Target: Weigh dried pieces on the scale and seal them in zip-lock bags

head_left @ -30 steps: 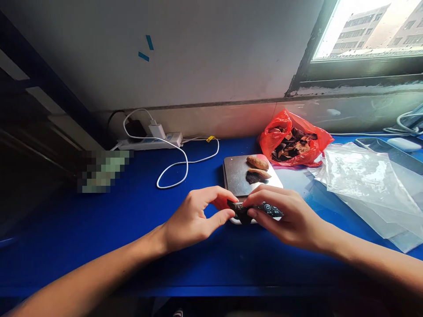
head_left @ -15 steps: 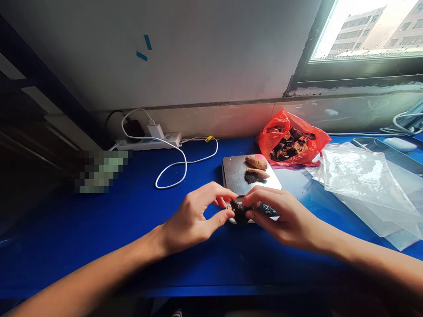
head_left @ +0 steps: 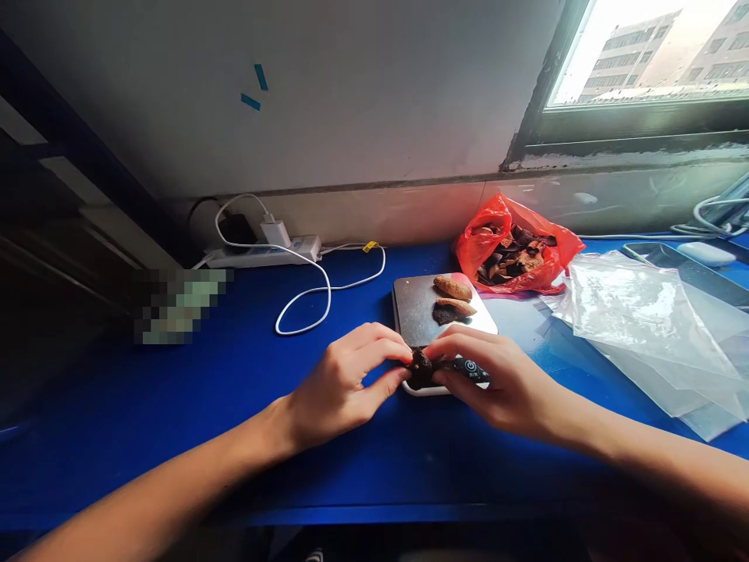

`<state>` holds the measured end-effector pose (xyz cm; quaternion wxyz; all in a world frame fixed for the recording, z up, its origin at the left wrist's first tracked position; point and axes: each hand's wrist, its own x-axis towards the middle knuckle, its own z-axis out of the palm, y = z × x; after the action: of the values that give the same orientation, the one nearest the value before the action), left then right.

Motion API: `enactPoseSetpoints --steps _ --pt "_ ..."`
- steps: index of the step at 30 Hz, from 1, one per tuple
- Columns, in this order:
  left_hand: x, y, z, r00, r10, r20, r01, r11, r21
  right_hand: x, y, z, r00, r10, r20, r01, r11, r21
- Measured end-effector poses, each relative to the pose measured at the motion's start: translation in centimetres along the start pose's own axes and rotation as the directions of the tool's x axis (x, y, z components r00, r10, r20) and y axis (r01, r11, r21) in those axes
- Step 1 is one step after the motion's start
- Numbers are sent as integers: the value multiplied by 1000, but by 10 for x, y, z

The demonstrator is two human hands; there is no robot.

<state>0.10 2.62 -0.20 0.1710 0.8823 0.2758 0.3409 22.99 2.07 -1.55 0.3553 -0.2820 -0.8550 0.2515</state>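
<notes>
Between my two hands is a dark, rough dried piece (head_left: 422,364), held over the front edge of a kitchen scale (head_left: 413,308). My left hand (head_left: 345,382) pinches its left side between thumb and fingers. From the right, my right hand (head_left: 488,378) grips the other side, its fingers hiding part of the piece. Behind my hands, on the scale's metal plate, lie two brown dried pieces (head_left: 452,288) and a darker one (head_left: 445,314). The scale's black control panel (head_left: 471,368) shows partly beneath my right hand.
A red plastic bag (head_left: 562,257) of dried dark pieces stands open behind the scale. Clear zip bags (head_left: 637,312) are stacked at the right. A power strip (head_left: 263,254) and looping white cable (head_left: 328,293) lie back left on the blue table (head_left: 251,367).
The dark piece has turned between my fingers and now looks more upright and compact. My fingertips have shifted slightly on it; the pieces on the scale stay put.
</notes>
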Motion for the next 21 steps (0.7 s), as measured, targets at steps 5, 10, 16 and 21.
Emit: enactPoseSetpoints --steps 5,10,16,21 --pt "0 6 0 995 89 -50 -85 994 75 0 0 2 999 -49 -19 49 999 2" --pt "-1 2 3 994 91 -55 -85 991 106 -1 3 5 997 -33 -69 31 999 -29" --pt "-2 -6 4 996 -31 -80 33 999 32 -1 1 3 991 -31 -131 26 999 -40" --pt "-2 -7 4 988 -150 -43 149 989 -13 -2 1 3 992 -27 -122 25 1000 -17"
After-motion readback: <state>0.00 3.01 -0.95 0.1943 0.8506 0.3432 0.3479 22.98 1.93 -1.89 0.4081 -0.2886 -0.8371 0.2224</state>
